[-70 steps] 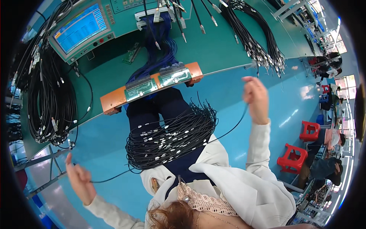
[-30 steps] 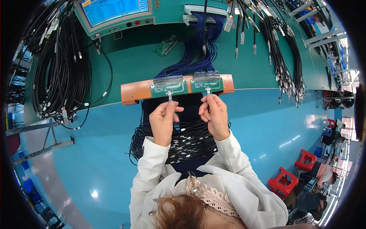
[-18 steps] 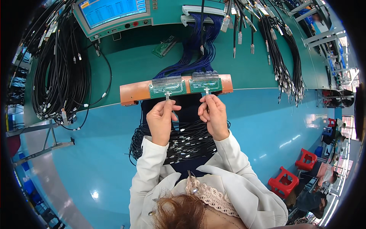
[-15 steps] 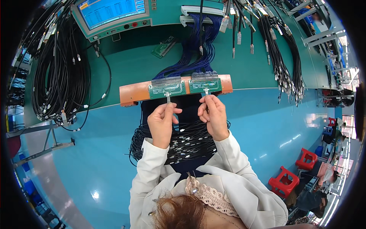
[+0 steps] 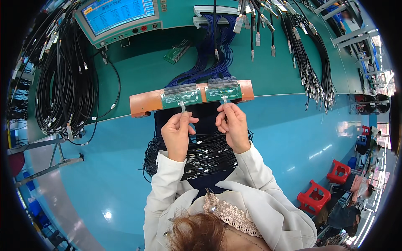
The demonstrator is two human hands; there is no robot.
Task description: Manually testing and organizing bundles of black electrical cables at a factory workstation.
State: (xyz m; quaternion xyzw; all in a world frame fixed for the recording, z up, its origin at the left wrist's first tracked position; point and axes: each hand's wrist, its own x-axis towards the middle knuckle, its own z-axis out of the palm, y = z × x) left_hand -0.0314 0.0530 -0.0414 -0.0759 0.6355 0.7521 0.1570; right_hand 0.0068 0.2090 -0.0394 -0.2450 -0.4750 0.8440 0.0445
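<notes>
An orange fixture bar [image 5: 144, 103] at the bench's front edge carries two green circuit boards [image 5: 181, 96]. My left hand [image 5: 177, 134] pinches a small silver cable connector [image 5: 183, 107] at the left board's socket. Pressed to the right board's socket is a second silver connector [image 5: 224, 99], held by my right hand [image 5: 231, 124]. A coil of thin black cables [image 5: 201, 154] with silver ends lies across my lap under both hands. Blue wires [image 5: 209, 58] run from the boards up to the tester.
A tester with a blue screen [image 5: 116, 14] stands at the back left. Bundles of black cables hang at the left [image 5: 63, 83] and at the right [image 5: 312, 71]. Red stools [image 5: 314, 196] stand on the blue floor to the right, near other seated people.
Earlier my arms were spread wide, stretching out a cable. Both hands have since come together at the two boards and stayed there, shifting only slightly over the last second.
</notes>
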